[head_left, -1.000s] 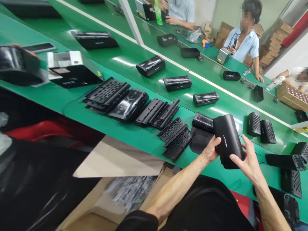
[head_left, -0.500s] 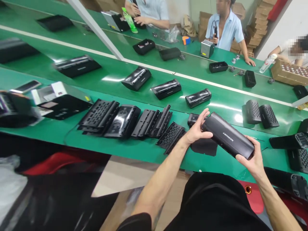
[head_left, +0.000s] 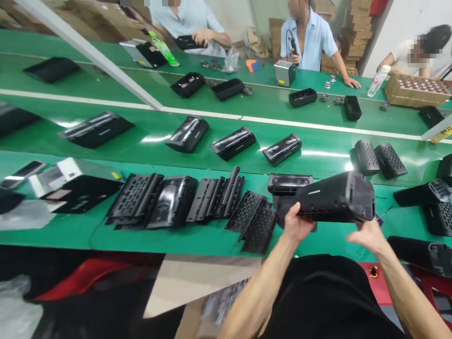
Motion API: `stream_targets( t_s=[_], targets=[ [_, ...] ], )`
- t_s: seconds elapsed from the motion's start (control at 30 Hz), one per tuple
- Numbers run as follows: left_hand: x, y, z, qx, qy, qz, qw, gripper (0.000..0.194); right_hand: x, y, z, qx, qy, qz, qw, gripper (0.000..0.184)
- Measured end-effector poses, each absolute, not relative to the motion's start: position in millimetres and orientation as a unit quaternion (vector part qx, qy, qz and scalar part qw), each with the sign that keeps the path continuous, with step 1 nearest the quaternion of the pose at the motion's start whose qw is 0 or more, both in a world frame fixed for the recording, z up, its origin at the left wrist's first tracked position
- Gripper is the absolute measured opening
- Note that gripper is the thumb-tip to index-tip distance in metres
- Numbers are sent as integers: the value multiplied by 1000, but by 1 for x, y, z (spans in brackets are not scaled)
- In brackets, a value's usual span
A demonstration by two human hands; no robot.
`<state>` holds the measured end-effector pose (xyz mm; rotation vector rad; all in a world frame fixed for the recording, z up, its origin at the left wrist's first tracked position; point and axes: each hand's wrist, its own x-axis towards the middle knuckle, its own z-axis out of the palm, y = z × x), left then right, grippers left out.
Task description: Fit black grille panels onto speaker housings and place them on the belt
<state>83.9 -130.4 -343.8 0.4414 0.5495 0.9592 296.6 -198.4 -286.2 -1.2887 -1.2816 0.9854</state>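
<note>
A black speaker [head_left: 328, 197] with white lettering is held tilted above the near side of the table, its end cap facing right. My left hand [head_left: 295, 225] grips its left underside, the thumb on the near face and the fingers mostly hidden below. Under the right end is my right hand [head_left: 369, 237], its thumb stretched out away from the speaker. Its other fingers are partly hidden behind the end, and whether they touch it I cannot tell. Behind the speaker lies another black speaker [head_left: 289, 182]. Perforated black grille panels [head_left: 259, 230] lie to the left.
Ridged black panels [head_left: 206, 200] and a glossy-fronted speaker [head_left: 173, 200] lie farther left, near a metal-cased box [head_left: 79, 183]. Several speakers lie along the green belt [head_left: 318, 136]. More speakers [head_left: 420, 193] stand at right. Co-workers sit across; a slanted white post [head_left: 95, 56] rises at left.
The speaker has turned from slanting down rightward to nearly level, its end cap now showing. My left hand has moved from its upper left end to underneath; my right thumb has come off it.
</note>
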Motion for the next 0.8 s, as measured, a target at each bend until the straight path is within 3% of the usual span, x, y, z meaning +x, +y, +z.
stream_targets(
  t_s=[0.1,0.17,0.3,0.4,0.47,0.63,0.8],
  targets=[
    [89,-146,-356,214,264,349,873,71,283,-194,-289,-580,-573,360,453,121],
    [76,-142,-353,268,292,366,842,78,291,-194,-284,-602,-605,315,415,120],
    [45,-118,-333,393,314,433,748,116,318,-196,-271,-633,-694,247,237,109],
    [43,-114,-327,458,355,393,714,116,325,-197,-271,-621,-724,246,171,103],
    [46,-122,-330,448,379,399,705,109,328,-201,-277,-610,-721,271,185,104],
    [44,-146,-341,375,394,451,708,102,338,-230,-299,-640,-576,386,330,122],
    [43,-146,-338,373,404,442,709,98,324,-247,-309,-653,-462,447,400,101]
  ],
)
